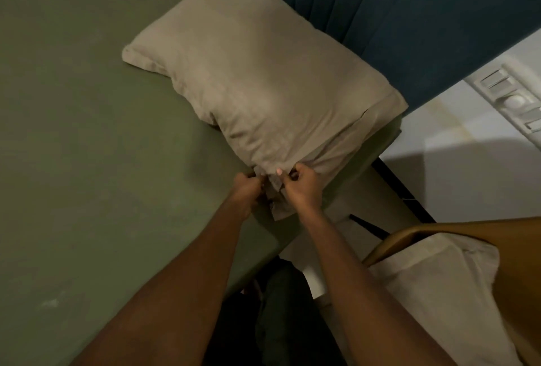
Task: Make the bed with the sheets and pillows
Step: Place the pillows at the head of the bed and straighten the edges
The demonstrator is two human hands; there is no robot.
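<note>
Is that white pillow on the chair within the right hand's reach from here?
Probably yes: the white pillow lies on the chair close by on that side, nothing in between. But the right hand grips the edge of the pillowcase and would have to let go first.

spare pillow point(433, 292) cut off, switch panel point(512, 99) blurred

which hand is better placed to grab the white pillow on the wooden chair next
Probably the right hand: it pinches the taupe fabric pillowcase on the side nearest the white pillow on the brown wooden chair; the left hand would have to cross over.
</note>
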